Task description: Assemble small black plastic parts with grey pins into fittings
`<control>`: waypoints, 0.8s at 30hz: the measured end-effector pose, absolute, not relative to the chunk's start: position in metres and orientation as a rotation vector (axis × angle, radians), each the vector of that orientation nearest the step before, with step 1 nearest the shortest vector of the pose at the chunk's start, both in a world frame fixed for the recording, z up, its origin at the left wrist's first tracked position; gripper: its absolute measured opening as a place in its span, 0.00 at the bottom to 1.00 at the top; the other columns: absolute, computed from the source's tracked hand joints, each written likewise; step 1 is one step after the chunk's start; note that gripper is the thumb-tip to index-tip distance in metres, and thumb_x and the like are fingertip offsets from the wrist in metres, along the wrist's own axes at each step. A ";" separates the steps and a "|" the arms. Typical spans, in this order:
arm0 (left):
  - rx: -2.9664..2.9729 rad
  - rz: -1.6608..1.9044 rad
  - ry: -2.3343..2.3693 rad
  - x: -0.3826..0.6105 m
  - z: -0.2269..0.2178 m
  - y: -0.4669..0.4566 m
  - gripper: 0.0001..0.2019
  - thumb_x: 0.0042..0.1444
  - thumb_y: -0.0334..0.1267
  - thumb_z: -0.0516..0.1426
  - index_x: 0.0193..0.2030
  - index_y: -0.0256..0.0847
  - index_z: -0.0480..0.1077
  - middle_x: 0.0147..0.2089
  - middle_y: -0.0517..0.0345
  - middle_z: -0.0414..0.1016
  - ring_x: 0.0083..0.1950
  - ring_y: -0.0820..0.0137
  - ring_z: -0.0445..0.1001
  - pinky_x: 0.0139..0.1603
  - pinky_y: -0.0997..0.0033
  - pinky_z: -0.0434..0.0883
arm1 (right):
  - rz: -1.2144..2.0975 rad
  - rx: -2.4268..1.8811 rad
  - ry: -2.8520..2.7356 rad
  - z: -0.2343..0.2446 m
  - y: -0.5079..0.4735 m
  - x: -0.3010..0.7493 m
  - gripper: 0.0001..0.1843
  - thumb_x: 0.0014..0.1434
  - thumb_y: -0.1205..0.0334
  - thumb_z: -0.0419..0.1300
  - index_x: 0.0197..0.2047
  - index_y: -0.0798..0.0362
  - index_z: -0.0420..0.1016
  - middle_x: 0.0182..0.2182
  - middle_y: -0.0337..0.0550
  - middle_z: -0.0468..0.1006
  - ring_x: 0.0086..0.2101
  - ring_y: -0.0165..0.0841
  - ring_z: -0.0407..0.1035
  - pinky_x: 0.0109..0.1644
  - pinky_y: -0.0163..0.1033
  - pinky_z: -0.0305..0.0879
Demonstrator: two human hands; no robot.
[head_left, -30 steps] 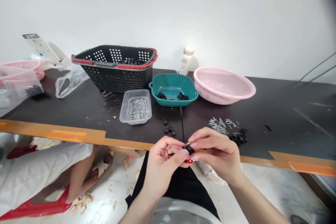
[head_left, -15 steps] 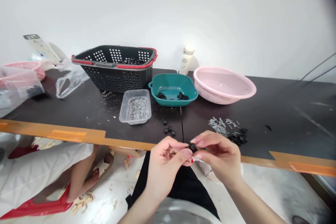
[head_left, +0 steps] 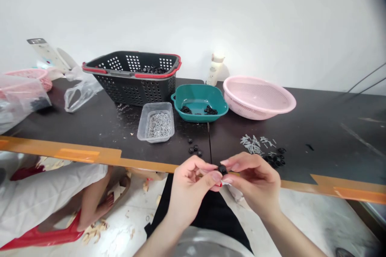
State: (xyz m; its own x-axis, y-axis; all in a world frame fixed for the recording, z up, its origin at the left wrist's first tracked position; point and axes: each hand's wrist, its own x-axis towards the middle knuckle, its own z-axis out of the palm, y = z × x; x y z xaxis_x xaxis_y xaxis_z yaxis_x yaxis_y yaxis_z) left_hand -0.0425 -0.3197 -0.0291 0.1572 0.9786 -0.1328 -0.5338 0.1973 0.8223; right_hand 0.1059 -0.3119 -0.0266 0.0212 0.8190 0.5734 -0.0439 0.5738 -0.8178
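Observation:
Above the front edge of the dark table, a small round black part (head_left: 222,169) is pinched between my two hands. My left hand (head_left: 193,186) is closed on its left side with thumb and fingertips. From the right, the thumb and index finger of my right hand (head_left: 256,184) grip the same part. Fingers cover much of it, so its details are hidden. Just beyond my right hand lie several black parts (head_left: 276,160) and a pile of thin grey pins (head_left: 251,144). A few black round caps (head_left: 195,148) sit ahead of my left hand.
A clear tub (head_left: 156,122) of small metal pieces stands beside a teal basin (head_left: 201,117) with black parts inside. Behind are a black basket (head_left: 132,88), a white bottle (head_left: 214,70) and a pink colander (head_left: 259,102). At left, a person's leg (head_left: 93,196) shows below the table.
The black part has turned slightly between my fingers. My right hand has shifted a little to the right and down; my left hand is nearly still.

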 end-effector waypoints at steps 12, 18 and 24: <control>0.713 1.179 0.772 -0.045 -0.025 -0.319 0.15 0.43 0.45 0.71 0.29 0.36 0.74 0.22 0.63 0.76 0.25 0.77 0.76 0.26 0.82 0.77 | 0.714 -0.735 -1.412 -0.027 -0.313 0.102 0.14 0.46 0.75 0.73 0.32 0.48 0.78 0.31 0.41 0.83 0.30 0.34 0.77 0.33 0.36 0.77; 0.696 1.188 0.771 -0.045 -0.026 -0.319 0.16 0.43 0.47 0.70 0.29 0.36 0.74 0.22 0.63 0.75 0.25 0.77 0.75 0.26 0.82 0.77 | 0.610 -0.747 -1.441 -0.027 -0.314 0.101 0.14 0.45 0.74 0.73 0.32 0.48 0.79 0.31 0.42 0.83 0.30 0.35 0.78 0.32 0.37 0.76; 0.711 1.173 0.802 -0.046 -0.024 -0.321 0.18 0.42 0.48 0.71 0.29 0.36 0.74 0.21 0.63 0.74 0.24 0.77 0.75 0.26 0.81 0.77 | 0.682 -0.750 -1.392 -0.028 -0.315 0.099 0.13 0.46 0.74 0.73 0.32 0.48 0.78 0.31 0.40 0.83 0.31 0.33 0.77 0.33 0.34 0.76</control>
